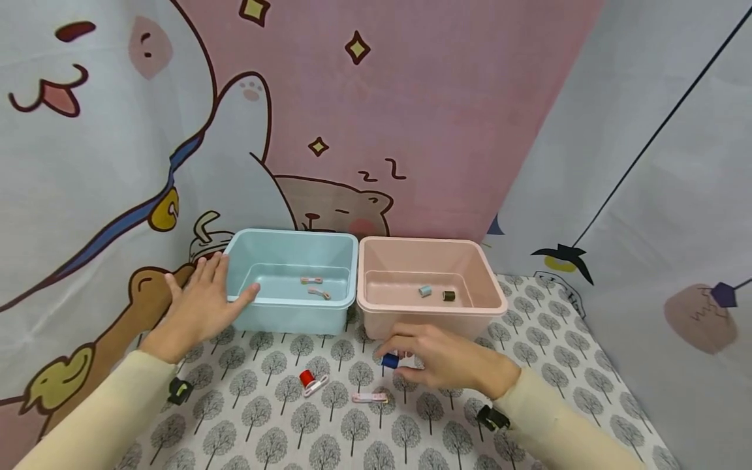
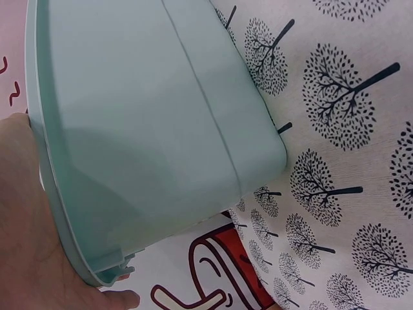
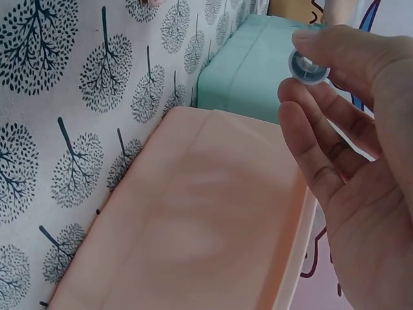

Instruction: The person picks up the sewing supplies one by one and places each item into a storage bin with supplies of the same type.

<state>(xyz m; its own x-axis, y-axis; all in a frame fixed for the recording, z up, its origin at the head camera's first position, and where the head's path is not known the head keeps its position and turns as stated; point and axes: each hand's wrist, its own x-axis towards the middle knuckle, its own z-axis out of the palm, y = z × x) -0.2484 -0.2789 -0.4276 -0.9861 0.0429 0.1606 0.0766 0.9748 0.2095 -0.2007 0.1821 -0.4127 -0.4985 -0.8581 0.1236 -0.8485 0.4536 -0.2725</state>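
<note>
My right hand (image 1: 437, 356) pinches a dark blue thread spool (image 1: 390, 360) between thumb and fingertips, in front of the pink bin (image 1: 431, 322). The right wrist view shows the spool's round end (image 3: 308, 68) at the fingertips. My left hand (image 1: 202, 301), fingers spread, rests at the left end of the light blue bin (image 1: 288, 318), touching its rim in the left wrist view. Inside the pink bin lie a light blue spool (image 1: 425, 291) and a dark green spool (image 1: 449, 296). Two slim pink pieces (image 1: 319, 294), like nail clippers, lie in the light blue bin.
On the tree-print cloth (image 1: 305, 421) lie a red spool (image 1: 307, 378), a whitish clipper-like piece (image 1: 316, 386) against it, and a pink clipper-like piece (image 1: 370, 397). The bins stand side by side before a cartoon-print backdrop (image 1: 411, 130).
</note>
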